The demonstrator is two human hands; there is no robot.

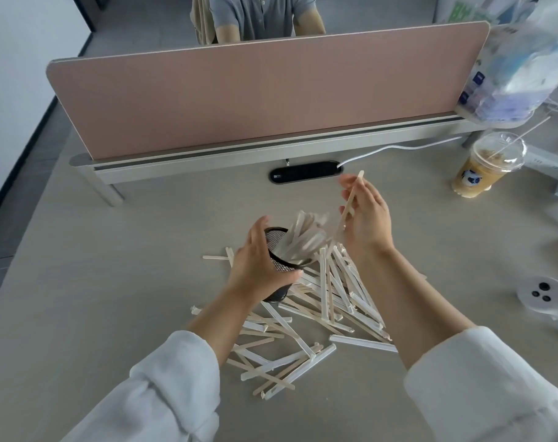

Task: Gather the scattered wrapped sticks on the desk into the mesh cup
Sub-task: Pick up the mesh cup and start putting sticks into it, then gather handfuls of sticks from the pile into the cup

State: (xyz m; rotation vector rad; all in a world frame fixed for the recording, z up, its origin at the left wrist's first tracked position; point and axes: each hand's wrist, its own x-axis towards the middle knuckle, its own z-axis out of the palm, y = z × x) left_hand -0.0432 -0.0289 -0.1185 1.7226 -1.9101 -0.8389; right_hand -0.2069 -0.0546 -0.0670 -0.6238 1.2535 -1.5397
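A black mesh cup (279, 261) stands tilted on the desk, with several wrapped sticks (306, 239) poking out of its mouth. My left hand (258, 266) wraps around the cup's side. Just right of the cup and above it, my right hand (365, 218) pinches one wooden stick (351, 202), whose lower end points down toward the cup's mouth. A scattered pile of wrapped and bare sticks (322, 314) lies on the desk in front of the cup and under both forearms.
A pink divider panel (265, 90) runs along the desk's far edge, with a black cable port (304, 176) below it. An iced drink cup with a straw (486, 169) stands at the right. A white device (548, 298) lies near the right edge. Another person sits beyond the divider.
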